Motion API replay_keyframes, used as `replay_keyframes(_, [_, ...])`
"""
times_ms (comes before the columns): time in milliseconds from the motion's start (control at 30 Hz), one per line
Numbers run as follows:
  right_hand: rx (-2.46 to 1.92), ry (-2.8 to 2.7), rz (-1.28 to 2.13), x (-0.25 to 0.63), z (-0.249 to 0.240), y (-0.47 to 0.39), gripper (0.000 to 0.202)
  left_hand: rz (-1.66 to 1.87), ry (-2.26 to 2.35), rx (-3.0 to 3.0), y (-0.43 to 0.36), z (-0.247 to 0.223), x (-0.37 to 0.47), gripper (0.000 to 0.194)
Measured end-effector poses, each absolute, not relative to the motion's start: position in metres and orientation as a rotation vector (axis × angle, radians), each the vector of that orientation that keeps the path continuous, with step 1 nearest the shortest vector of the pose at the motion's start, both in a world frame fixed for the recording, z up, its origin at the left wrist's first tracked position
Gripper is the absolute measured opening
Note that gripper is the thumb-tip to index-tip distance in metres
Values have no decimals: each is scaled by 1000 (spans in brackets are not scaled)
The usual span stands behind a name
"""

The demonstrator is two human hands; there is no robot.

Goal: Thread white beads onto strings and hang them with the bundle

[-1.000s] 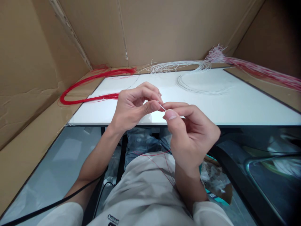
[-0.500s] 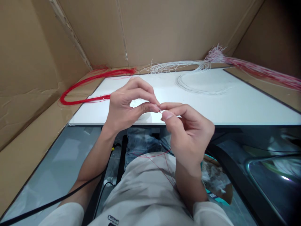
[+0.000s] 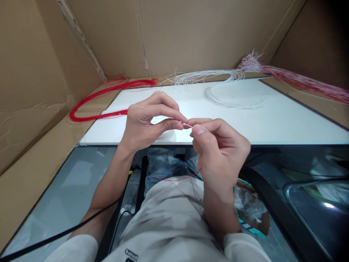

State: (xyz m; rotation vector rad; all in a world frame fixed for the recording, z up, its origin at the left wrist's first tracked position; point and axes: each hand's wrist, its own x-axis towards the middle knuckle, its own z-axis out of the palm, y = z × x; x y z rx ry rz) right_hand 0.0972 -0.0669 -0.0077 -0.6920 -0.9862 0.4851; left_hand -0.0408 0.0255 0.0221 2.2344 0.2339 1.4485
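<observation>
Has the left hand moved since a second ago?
Yes: the left hand has shifted left over the white board, now hiding more of the red bundle.

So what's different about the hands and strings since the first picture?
The left hand and the right hand both shifted a little left, the left one further. Both still pinch the thin white strand; nothing was visibly let go. The red bundle, white coil and red-and-white bundle stayed put.
</observation>
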Motion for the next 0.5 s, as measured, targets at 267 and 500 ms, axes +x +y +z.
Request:
replay_keyframes(267, [-706,-1011,456,98,-9,-67,16,1467,110,2290,31,20,-38,4])
replay_keyframes(500, [-734,-1023,401,96,-8,-68,16,1471,121,2293,29,20,-38,5])
